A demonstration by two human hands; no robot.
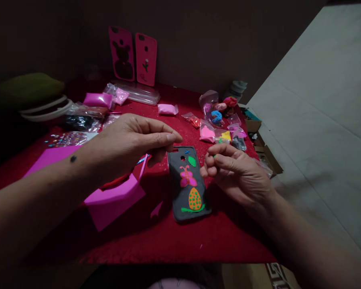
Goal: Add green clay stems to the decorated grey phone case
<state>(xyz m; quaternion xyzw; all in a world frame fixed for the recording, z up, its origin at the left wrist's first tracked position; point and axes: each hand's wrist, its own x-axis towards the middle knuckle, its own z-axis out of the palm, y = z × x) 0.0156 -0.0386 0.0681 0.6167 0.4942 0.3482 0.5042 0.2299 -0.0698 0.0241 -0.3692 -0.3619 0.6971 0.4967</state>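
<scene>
A grey phone case [188, 184] lies on the red cloth [144, 237], decorated with a green leaf, a pink butterfly and an orange egg with green dots. My left hand [132, 140] hovers just left of its top edge, fingers curled with thumb and fingertips pressed together; a thin blue tool [142, 159] shows under it, though I cannot tell whether the fingers grip it. My right hand [228, 168] is to the right of the case, fingers pinched on a tiny green bit of clay [215, 155].
Pink foam sheets [112, 202] lie at the left. Two pink phone cases [134, 59] lean on the back wall. Bags of coloured clay [216, 124] lie at the back right, more pink bags [99, 100] at the back left. The table's right edge drops to cardboard boxes [266, 154].
</scene>
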